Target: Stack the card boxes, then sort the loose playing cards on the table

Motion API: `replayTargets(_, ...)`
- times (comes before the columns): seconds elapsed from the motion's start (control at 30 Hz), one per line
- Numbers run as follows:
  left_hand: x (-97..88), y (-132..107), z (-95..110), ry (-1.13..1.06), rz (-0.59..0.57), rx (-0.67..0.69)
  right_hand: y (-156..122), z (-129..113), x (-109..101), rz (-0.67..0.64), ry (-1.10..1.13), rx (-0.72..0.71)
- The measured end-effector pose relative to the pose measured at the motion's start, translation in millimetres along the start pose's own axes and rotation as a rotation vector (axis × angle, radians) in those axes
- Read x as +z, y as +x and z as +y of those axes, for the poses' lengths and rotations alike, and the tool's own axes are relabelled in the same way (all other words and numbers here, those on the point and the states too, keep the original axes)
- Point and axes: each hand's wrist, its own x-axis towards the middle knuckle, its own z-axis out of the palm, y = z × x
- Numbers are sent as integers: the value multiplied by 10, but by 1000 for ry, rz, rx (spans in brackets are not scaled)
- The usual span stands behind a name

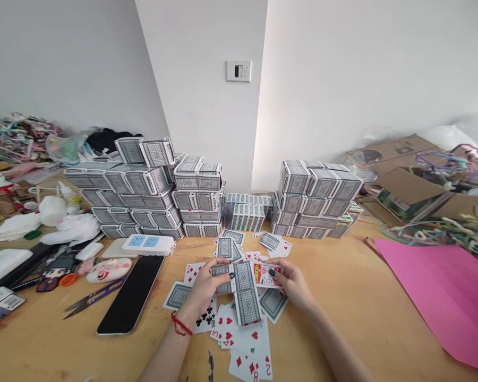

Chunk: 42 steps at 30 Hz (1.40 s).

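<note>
- On the pale wooden counter (342,318): scattered paper playing cards (241,339);
- left hand (205,291) fingers pinching grey-backed cards (245,297);
- right hand (292,284) fingers gripping red-faced card (264,275).

Bench (342,313): pale wood, matt, smooth, grain visible.
Phone (131,297), lying on it: black glass face, high gloss.
Playing cards (246,300), right of the phone, gripped in the left hand (205,291) and right hand (293,285): coated paper, slight sheen.
Scissors (93,298), left of the phone: metal blades, purple plastic handles.
Power strip (148,244), behind the phone: smooth white plastic, semi-gloss.
Card boxes (318,201), stacked further behind the phone: printed cardboard, low sheen.
Pink sheet (442,302), far right of the phone: matt paper.
Wrist cord (179,325), nearer than the phone: red twisted thread.
</note>
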Motion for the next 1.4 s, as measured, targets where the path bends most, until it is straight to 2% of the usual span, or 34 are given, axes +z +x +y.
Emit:
replayTargets(0.47, -48, 1, 12, 110, -24, -8, 22, 57, -105, -155, -93, 55)
replayTargets(0.63, -50, -16, 38, 159, -98, -10, 4, 37, -68, -236, -93, 56)
replayTargets(0.9, 5, -34, 94, 116, -44, -31, 39, 84, -44, -191, 32, -1)
replayTargets(1.1, 60, -65, 141, 109, -42, -42, 35, 93, -15, -208, -44, -34)
replayTargets(1.4, 44, -48, 86, 161, -48, 7, -7, 91, 68, -208, -111, -18)
